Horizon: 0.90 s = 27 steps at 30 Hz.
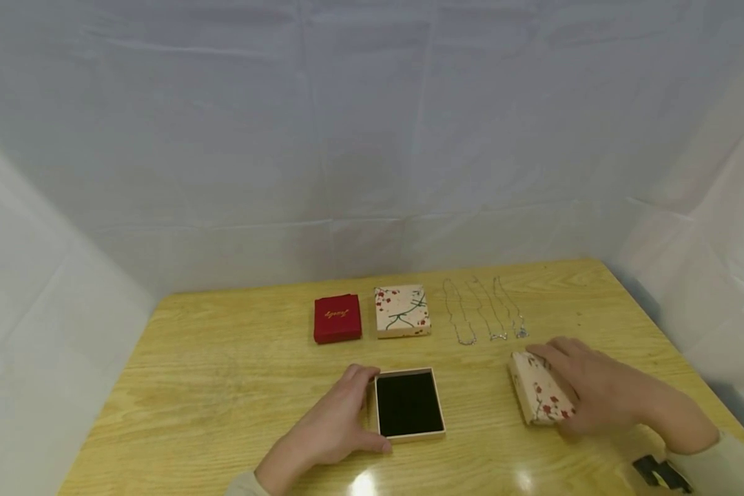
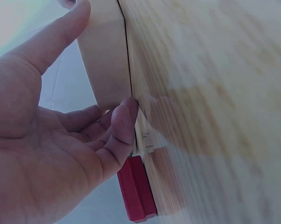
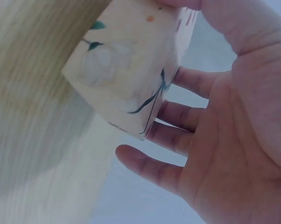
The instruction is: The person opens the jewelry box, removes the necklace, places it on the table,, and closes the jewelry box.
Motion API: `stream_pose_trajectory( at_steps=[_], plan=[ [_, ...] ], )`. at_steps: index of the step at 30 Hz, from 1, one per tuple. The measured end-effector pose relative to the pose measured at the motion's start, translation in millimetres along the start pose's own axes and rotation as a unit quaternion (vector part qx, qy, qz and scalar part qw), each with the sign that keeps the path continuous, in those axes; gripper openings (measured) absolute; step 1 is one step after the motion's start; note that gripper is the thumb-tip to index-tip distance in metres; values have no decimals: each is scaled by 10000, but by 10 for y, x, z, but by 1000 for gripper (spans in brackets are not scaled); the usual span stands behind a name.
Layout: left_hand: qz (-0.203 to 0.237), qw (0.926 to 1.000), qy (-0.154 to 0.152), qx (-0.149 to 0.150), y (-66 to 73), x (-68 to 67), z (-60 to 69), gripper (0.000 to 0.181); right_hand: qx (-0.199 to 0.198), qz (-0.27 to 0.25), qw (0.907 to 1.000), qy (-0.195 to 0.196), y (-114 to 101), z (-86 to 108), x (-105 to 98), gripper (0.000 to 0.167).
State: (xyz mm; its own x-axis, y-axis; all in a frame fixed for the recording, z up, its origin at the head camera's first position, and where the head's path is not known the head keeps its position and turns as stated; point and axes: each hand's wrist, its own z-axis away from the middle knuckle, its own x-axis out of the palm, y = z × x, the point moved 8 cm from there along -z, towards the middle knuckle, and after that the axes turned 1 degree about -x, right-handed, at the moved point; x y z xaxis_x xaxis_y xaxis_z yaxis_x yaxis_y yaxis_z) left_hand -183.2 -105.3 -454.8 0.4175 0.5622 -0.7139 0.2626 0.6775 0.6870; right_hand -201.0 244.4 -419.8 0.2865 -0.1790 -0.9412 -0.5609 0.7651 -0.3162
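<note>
My left hand (image 1: 341, 420) holds the left side of a shallow jewelry box base (image 1: 417, 436) on the wooden table, thumb at the near corner and fingers at the far one. Inside the base lies a black pad (image 1: 409, 403). Over to the right, my right hand (image 1: 607, 386) grips a cream box lid (image 1: 536, 389) printed with red blossoms and tilts it. White flowers and dark stems show on the lid (image 3: 126, 65) in the right wrist view. In the left wrist view, curled fingers touch the plain beige side of the base (image 2: 108, 60).
Behind the base sit a closed red jewelry box (image 1: 337, 320) and a closed blossom-patterned box (image 1: 401, 310). Three thin silver necklaces (image 1: 467, 342) lie side by side to their right. A black strap (image 1: 660, 474) shows near my right sleeve. White cloth (image 1: 372, 138) hangs behind the table.
</note>
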Motion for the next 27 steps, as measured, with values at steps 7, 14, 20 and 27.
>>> stream_pose_trajectory(
  at_steps=[7,14,20,27],
  plan=[
    [-42,10000,16,20,13,-1,0,109,-140,79,9992,356,-99,-49,-94,110],
    [-68,10000,22,4,3,4,-11,110,-165,238,9981,546,-272,-164,-160,111],
    [-62,10000,34,39,17,8,-11,109,-121,169,9985,498,-390,-307,-151,111],
    [-94,9999,87,89,47,-2,-4,108,-301,282,9980,475,-547,-471,-143,110]
  ],
)
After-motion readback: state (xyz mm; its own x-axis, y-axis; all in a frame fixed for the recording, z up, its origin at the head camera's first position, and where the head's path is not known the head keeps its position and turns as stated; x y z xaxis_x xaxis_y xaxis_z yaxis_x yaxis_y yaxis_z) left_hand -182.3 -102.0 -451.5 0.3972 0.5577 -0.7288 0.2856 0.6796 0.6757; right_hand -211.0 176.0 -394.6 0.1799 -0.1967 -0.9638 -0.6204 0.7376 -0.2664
